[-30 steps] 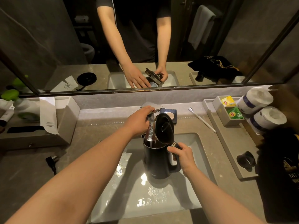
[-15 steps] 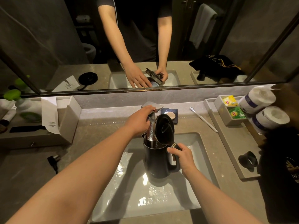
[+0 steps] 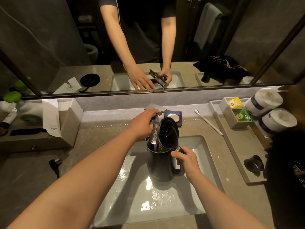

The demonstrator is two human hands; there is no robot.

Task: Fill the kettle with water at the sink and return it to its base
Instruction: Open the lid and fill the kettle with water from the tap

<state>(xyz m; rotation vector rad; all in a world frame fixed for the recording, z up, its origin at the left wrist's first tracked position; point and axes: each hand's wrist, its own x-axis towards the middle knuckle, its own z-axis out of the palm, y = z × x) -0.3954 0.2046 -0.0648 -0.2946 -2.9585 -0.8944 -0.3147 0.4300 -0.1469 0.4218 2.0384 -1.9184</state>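
Observation:
A black electric kettle [image 3: 159, 164] stands upright over the white sink basin [image 3: 200, 164], its round lid [image 3: 168, 132] hinged open. My right hand [image 3: 186, 160] grips the kettle's handle. My left hand [image 3: 142, 123] rests on the chrome tap lever [image 3: 156, 109]. A stream of water [image 3: 154, 134] runs from the spout into the kettle's mouth. The kettle's round black base [image 3: 90, 79] shows only in the mirror, on the counter at the left, and its plug [image 3: 53, 163] lies on the counter left of the sink.
A soap dish [image 3: 174, 117] sits behind the tap, a toothbrush [image 3: 208, 122] to its right. At the right, a tray [image 3: 234, 139] holds tea bags [image 3: 241, 115] and a black cup [image 3: 254, 165], beside two paper rolls [image 3: 270, 113]. A tissue box [image 3: 66, 118] stands at the left.
Both hands and the kettle keep their places while water keeps running in. Only the camera view has shifted slightly.

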